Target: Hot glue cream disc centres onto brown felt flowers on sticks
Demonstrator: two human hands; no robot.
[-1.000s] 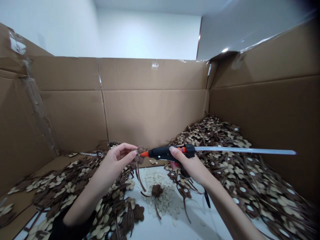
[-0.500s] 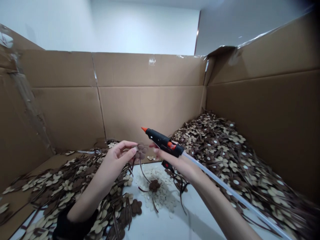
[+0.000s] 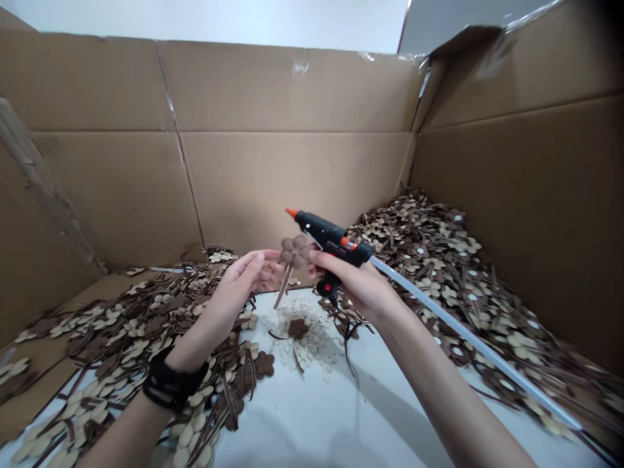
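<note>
— Since our right hand (image 3: 361,276) has the glue gun (image 3: 325,233), what's in the left hand (image 3: 241,276)?

— Nothing gripped. Our left fingers are loosely open just beside the brown flower (image 3: 294,251); can't tell if they still touch it. Half a second ago we had it pinched there.

— So where's the flower now?

— At our right fingertips, under the gun's barrel, strips (image 3: 284,285) hanging down. Right hand is closed round the gun as well.

— Nozzle (image 3: 291,212)?

— Up and left, above the flower, apart from it. One second ago it was at the flower's centre. Glue stick (image 3: 468,335) now slopes down right; it was near level.

— Below our hands?

— White board (image 3: 302,416), pale discs (image 3: 319,348) scattered on it, dark flower (image 3: 298,327) lying on them, same as before. Left heap (image 3: 160,315) and right heap (image 3: 433,260) of flowers either side, cardboard wall (image 3: 292,175) behind. Our view's tipped lower, so more wall, less ceiling.
</note>
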